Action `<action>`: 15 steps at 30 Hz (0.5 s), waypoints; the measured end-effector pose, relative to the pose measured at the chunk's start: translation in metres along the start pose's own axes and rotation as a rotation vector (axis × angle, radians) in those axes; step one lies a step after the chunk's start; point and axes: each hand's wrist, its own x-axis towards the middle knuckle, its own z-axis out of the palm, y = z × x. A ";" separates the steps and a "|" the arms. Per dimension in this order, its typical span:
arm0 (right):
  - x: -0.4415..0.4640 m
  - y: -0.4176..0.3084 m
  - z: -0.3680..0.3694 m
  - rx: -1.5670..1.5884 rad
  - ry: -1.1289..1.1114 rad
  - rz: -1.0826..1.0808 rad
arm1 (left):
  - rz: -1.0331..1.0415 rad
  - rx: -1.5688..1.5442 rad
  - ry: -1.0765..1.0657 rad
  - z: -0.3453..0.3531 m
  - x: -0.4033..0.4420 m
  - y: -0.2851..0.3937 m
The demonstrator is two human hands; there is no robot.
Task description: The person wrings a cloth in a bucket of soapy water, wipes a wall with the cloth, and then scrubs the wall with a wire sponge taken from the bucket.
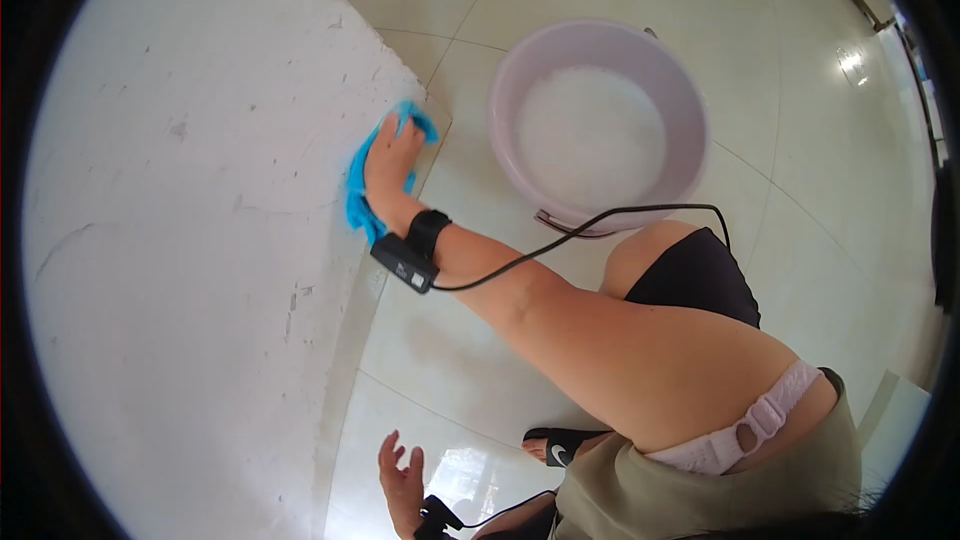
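On my feed, I have the right arm reaching out past the lilac basin [685, 130], wrist bent, right hand [393, 165] holding a blue cloth [357, 190] against a scuffed white surface [190, 200]. Cloth is between that surface and the basin, apart from the basin. Left hand [402, 488] is open, fingers loosely curled, well apart from the basin. Basin holds cloudy whitish liquid [590, 135].

Scene left: wall [190, 270]. Cloth [356, 202] on its right edge, under your right hand [393, 162]. Far, rightward: basin [600, 40] on floor [430, 370], liquid [590, 135] inside. Your left hand [402, 480]: near.
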 end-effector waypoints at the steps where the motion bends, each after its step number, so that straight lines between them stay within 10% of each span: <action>1: -0.017 0.017 0.001 -0.034 -0.014 0.036 | 0.047 -0.012 0.057 0.000 0.005 -0.001; 7: -0.065 0.021 -0.035 -0.068 -0.348 0.046 | 0.096 -0.429 0.248 -0.011 0.029 0.004; 15: -0.043 0.028 -0.031 -0.124 -0.213 -0.208 | 0.067 -0.463 0.421 -0.015 0.012 0.005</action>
